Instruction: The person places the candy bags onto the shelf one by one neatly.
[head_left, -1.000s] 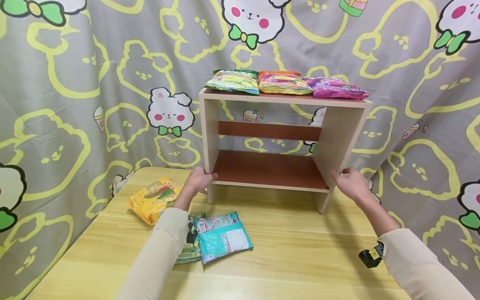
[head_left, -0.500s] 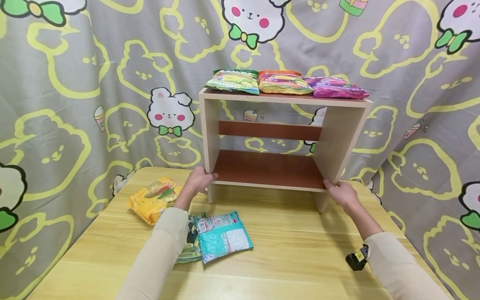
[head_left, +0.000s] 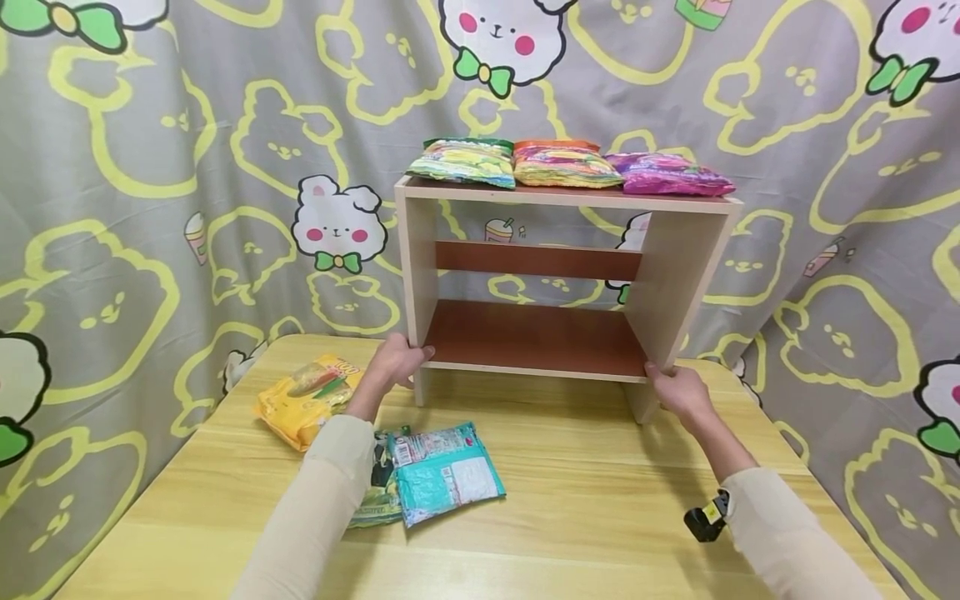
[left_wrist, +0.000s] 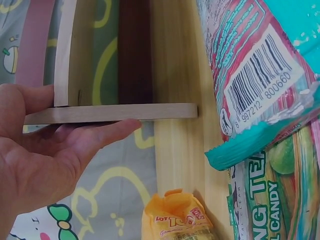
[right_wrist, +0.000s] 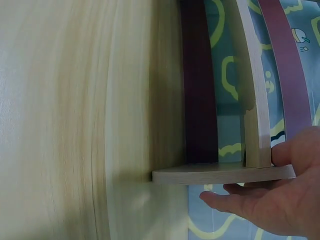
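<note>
A small two-tier shelf (head_left: 536,337) with pale side panels and reddish-brown boards stands upright on the wooden table (head_left: 585,517). My left hand (head_left: 396,360) grips its left side panel, thumb on the inner side by the lower board; in the left wrist view the fingers (left_wrist: 107,134) lie along the panel's outer face. At the opposite end, my right hand (head_left: 678,390) holds the right side panel at about the same height. The right wrist view has its thumb (right_wrist: 282,153) inside, beside the lower board, and fingers outside. Three candy bags, green (head_left: 465,162), orange (head_left: 564,164) and purple (head_left: 671,175), lie in a row on top.
Left of the shelf lies a yellow candy bag (head_left: 303,400). Nearer, a teal bag (head_left: 450,475) partly overlaps a dark green candy bag (head_left: 380,504). A grey patterned curtain (head_left: 247,167) hangs close behind the shelf and along both sides of the table.
My right hand has shifted left from the outer side of the right panel, and its thumb now reaches round to the lower board. The left hand and shelf have stayed put.
</note>
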